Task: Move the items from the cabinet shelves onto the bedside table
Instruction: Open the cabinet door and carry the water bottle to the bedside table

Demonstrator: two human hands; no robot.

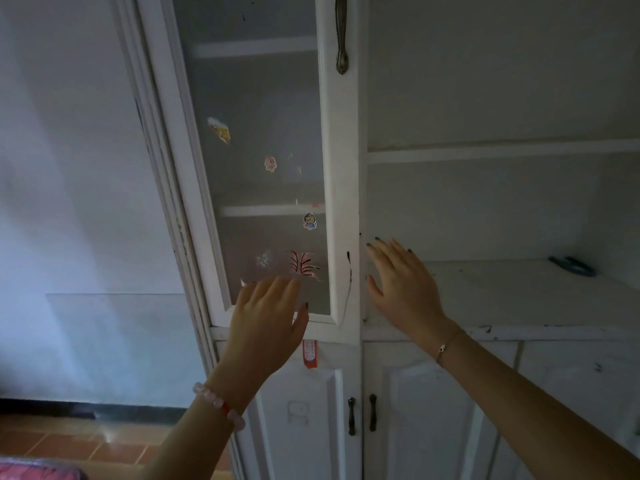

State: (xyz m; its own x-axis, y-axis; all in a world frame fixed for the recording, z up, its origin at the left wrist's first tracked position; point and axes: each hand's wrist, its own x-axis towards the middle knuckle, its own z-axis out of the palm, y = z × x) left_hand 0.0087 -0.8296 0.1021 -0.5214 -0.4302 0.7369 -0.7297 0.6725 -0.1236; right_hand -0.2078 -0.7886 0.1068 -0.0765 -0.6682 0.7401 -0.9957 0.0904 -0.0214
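Note:
A white cabinet (343, 202) fills the view. Its left glass door (263, 140), dotted with stickers, is closed. The right side stands open, showing bare white shelves (502, 152). A dark blue tool-like item (573, 266) lies at the back right of the lower open shelf (519, 292). My left hand (268, 315) is raised with straight fingers in front of the glass door's bottom corner and holds nothing. My right hand (403, 282) is spread open beside the cabinet's middle post, at the left end of the lower shelf, empty too.
Below the shelves are closed white doors with dark handles (362, 414). A long metal handle (341, 36) hangs on the glass door's frame. A pale wall is at left, a tiled floor (69, 445) below it, and pink fabric (38, 471) at the bottom left corner.

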